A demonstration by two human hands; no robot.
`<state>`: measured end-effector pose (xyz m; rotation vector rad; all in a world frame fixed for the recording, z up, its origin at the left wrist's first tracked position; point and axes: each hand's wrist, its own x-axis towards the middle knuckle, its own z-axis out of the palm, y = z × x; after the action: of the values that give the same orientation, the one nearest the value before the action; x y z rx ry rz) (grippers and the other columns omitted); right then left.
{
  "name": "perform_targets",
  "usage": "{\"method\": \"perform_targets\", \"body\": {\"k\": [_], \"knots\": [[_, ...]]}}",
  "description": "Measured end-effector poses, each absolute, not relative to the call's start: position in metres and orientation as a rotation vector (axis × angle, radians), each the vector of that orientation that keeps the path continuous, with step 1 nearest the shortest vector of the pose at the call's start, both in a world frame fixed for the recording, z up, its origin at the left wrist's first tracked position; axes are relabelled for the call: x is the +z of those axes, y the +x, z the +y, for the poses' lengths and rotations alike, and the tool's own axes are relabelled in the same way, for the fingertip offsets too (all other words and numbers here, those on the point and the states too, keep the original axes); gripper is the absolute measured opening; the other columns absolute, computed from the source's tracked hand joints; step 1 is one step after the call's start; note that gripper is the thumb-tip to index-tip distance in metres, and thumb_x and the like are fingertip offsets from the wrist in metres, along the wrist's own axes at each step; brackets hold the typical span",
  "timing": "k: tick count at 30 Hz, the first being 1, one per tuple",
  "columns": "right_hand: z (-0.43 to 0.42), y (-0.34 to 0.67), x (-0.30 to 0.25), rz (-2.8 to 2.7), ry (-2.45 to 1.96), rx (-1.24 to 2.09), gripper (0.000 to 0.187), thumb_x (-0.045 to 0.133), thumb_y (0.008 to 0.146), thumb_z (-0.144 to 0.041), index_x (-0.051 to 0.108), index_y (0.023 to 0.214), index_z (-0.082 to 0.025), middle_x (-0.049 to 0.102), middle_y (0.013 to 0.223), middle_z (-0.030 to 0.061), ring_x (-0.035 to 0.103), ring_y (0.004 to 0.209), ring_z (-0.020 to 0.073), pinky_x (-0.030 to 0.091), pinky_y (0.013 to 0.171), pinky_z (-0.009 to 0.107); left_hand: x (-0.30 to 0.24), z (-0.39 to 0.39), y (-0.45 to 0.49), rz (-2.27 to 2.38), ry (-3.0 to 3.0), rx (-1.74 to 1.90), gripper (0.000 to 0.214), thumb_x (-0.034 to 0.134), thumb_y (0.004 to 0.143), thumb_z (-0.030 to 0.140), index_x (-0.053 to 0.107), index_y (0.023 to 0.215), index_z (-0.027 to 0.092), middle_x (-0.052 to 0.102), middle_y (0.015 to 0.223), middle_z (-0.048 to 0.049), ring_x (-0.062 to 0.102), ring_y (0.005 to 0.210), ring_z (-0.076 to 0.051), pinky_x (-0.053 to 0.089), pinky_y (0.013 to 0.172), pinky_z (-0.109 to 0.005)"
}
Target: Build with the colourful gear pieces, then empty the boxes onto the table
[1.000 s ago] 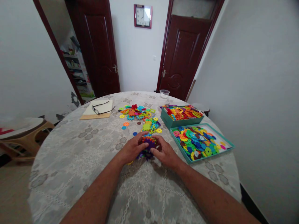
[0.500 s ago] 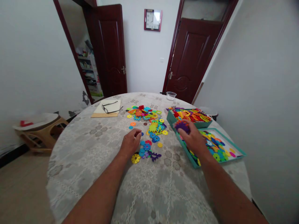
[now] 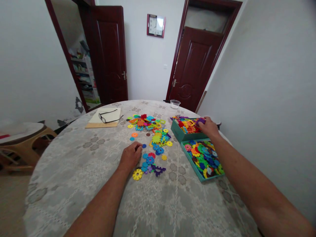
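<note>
Resting on the lace-patterned table (image 3: 74,184), the left hand (image 3: 130,156) lies curled, knuckles up. Its fingers tuck under, so I cannot tell whether they pinch anything. Just right of it sits a small cluster of gear pieces (image 3: 149,160), blue and red, with a yellow gear (image 3: 137,174) at its near edge and a purple triangle (image 3: 159,170) beside that.

Farther right lies the near tray (image 3: 195,168), shallow and teal, carpeted with flat pieces. Beyond it the right hand (image 3: 210,128) reaches over the far box (image 3: 187,136), fingertips closed round a purple piece (image 3: 200,121) above the heaped contents at the box's right end. The box looks full to its rim, so the piece is best kept low and level over the heap, with the forearm lifted clear of the near tray. A careless sweep could push pieces over the wall.

Left of the box a loose pile (image 3: 148,122) spreads across the cloth, well apart from the reaching arm. Farther left, glasses (image 3: 108,116) rest on a notepad (image 3: 97,118), and a clear cup (image 3: 175,104) stands near the far edge. Only the near tray, under the forearm, lies in the arm's way.
</note>
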<state>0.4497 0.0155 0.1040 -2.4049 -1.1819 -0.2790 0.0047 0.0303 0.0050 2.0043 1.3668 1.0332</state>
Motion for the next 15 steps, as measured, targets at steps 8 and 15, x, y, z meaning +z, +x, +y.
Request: {"method": "perform_targets", "body": {"k": [8, 15], "knots": [[0.015, 0.438, 0.094, -1.237, -2.328, -0.584, 0.049, 0.052, 0.095, -0.033, 0.061, 0.138, -0.012, 0.061, 0.135, 0.0256, 0.056, 0.126, 0.0429, 0.047, 0.102, 0.060, 0.004, 0.030, 0.007, 1.412, 2.055, 0.995, 0.024, 0.051, 0.095, 0.031, 0.073, 0.098, 0.022, 0.078, 0.095, -0.0041, 0.070, 0.091, -0.022, 0.049, 0.084, -0.030], [0.005, 0.350, 0.070, -2.042, -1.643, -0.449, 0.035, 0.049, 0.098, -0.020, 0.066, 0.128, -0.014, 0.065, 0.134, 0.0177, 0.057, 0.129, 0.0285, 0.042, 0.115, 0.044, 0.002, 0.030, 0.009, 1.429, 2.067, 0.990, 0.023, 0.052, 0.095, 0.028, 0.073, 0.098, 0.021, 0.078, 0.096, -0.0051, 0.070, 0.091, -0.021, 0.049, 0.084, -0.030]]}}
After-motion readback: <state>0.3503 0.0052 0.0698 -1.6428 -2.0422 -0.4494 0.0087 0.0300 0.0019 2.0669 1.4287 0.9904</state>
